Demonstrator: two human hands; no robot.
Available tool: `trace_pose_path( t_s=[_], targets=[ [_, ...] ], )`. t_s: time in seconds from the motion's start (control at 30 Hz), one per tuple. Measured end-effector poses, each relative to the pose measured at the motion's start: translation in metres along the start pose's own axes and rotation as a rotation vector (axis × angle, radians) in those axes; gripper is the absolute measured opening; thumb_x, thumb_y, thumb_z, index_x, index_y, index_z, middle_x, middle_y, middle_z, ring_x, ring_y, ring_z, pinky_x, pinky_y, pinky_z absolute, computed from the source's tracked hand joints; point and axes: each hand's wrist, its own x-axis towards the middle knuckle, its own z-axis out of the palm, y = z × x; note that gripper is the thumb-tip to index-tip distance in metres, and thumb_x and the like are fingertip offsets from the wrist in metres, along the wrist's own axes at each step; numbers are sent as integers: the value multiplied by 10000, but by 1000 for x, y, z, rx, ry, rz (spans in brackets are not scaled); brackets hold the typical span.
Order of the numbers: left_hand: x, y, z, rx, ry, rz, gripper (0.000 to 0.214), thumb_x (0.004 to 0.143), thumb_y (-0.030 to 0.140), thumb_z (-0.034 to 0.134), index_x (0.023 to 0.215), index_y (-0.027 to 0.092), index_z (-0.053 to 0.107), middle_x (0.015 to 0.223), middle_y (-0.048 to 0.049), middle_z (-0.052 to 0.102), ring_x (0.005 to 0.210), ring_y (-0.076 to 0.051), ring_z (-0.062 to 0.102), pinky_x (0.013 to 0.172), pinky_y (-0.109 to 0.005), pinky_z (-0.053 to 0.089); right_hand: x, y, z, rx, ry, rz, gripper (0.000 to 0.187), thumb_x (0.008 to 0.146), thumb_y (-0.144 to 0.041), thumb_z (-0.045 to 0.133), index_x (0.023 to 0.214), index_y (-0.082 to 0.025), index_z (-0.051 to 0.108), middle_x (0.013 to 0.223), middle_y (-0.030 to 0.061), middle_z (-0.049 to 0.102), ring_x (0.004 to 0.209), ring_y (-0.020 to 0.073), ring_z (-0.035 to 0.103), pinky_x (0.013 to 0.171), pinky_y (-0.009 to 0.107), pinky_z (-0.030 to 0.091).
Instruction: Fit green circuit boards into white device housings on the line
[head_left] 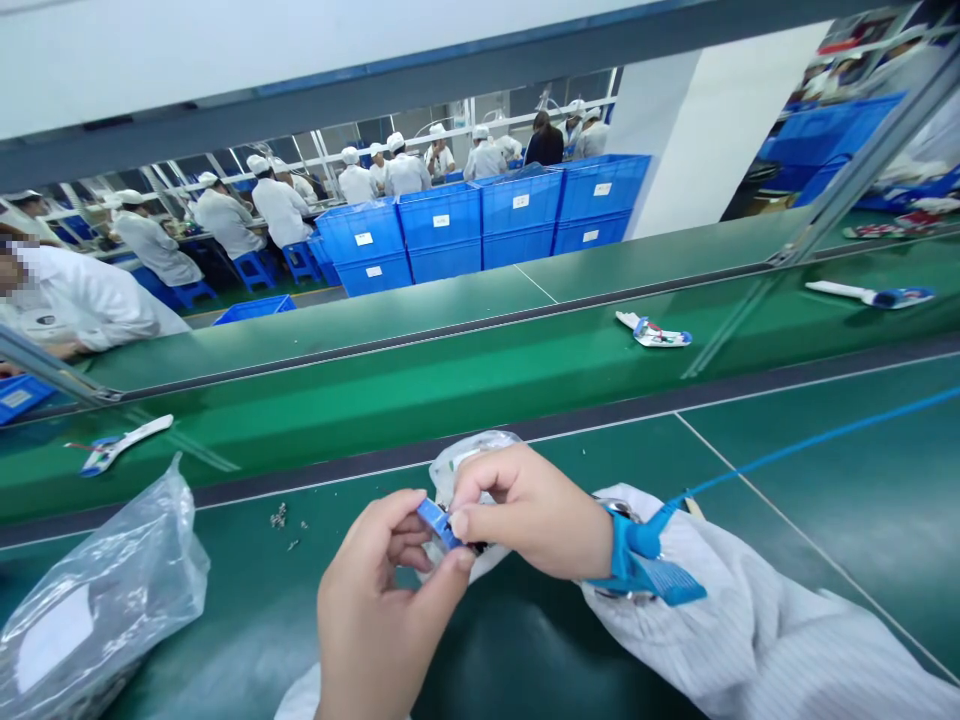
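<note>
Between the thumb and fingers of my left hand (390, 590) is a small blue plastic part (438, 522), held above the green bench. My right hand (517, 505) has thumb and forefinger pinched at the right end of that part. Whatever tiny piece sits in this pinch is hidden by the fingertips. Behind and below both hands lies an opened clear plastic bag (480, 446) with small dark things in it, largely covered by the hands. A blue wrist strap (637, 555) with a cord circles my right wrist.
Small screws (279, 516) lie loose on the bench. A large clear bag (112, 590) stands at the left. Beyond the bench edge, a green conveyor belt (420, 390) carries white-and-blue device halves (654, 332). Blue crates (442, 235) and several people in white stand or sit farther back.
</note>
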Motion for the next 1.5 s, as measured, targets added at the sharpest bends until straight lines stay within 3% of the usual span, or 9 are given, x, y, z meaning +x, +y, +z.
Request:
trace_pose_path(
  t_s=[0.2, 0.3, 0.4, 0.5, 0.6, 0.9, 1.0, 1.13, 1.5],
  targets=[
    [4, 4, -2, -136, 38, -144, 334, 589, 222, 768, 898, 208, 641, 682, 28, 667, 574, -126, 625, 505, -206, 518, 2, 4, -20, -42, 111, -95, 166, 711, -247, 610, 574, -153, 612, 591, -5, 597, 573, 116, 541, 561, 246, 423],
    [7, 4, -4, -254, 67, -173, 362, 579, 215, 802, 904, 216, 644, 675, 39, 684, 565, -108, 644, 513, -167, 533, -3, 2, -30, -318, 275, -119, 153, 760, -221, 567, 823, -163, 693, 891, 59, 699, 845, 186, 627, 768, 321, 469],
    [7, 1, -4, -323, 115, -148, 383, 573, 221, 824, 914, 224, 650, 679, 41, 694, 568, -97, 654, 524, -138, 536, -14, 2, -27, -460, 283, -106, 287, 768, -209, 568, 1037, -183, 664, 1098, 82, 671, 1014, 216, 601, 884, 359, 442],
    [5, -2, -2, -291, 158, -117, 376, 581, 235, 824, 915, 219, 653, 691, 36, 695, 573, -95, 654, 524, -129, 534, -24, 2, -9, -484, 165, -162, 114, 792, -188, 559, 779, -179, 672, 815, 35, 686, 811, 169, 611, 755, 280, 454],
    [2, -2, 0, -231, 167, -77, 361, 602, 228, 807, 924, 225, 644, 699, 40, 697, 575, -95, 656, 526, -132, 537, -24, 4, 8, -523, 173, -196, 291, 852, -156, 493, 570, -168, 565, 586, -5, 570, 638, 127, 531, 636, 243, 405],
    [-15, -2, 22, -250, 25, -157, 352, 658, 347, 764, 968, 230, 644, 877, -25, 722, 765, -170, 679, 636, -233, 560, -19, 11, 10, -574, 495, -340, 211, 846, -118, 466, 792, -216, 644, 786, 26, 687, 1049, 228, 547, 981, 430, 302],
    [-16, -3, 18, -159, 43, -144, 372, 682, 370, 745, 1017, 238, 653, 954, -43, 701, 831, -195, 664, 703, -274, 551, -21, 8, 6, -453, 440, -360, 194, 847, -142, 484, 724, -206, 620, 739, 18, 665, 870, 186, 577, 869, 367, 380],
    [-14, 0, 12, -227, 81, -130, 339, 715, 405, 724, 1039, 322, 668, 955, 0, 685, 839, -172, 652, 723, -258, 540, -20, -4, 0, -414, 193, -386, 244, 846, -163, 494, 613, -187, 563, 583, -15, 568, 645, 131, 495, 707, 294, 375],
    [-15, 8, 10, -376, -98, -27, 274, 758, 385, 691, 1026, 331, 699, 844, -3, 670, 737, -159, 630, 665, -236, 502, -20, -19, -8, -550, -21, -475, 259, 801, -104, 450, 555, -181, 470, 525, -33, 503, 581, 107, 431, 661, 261, 338]
  ],
)
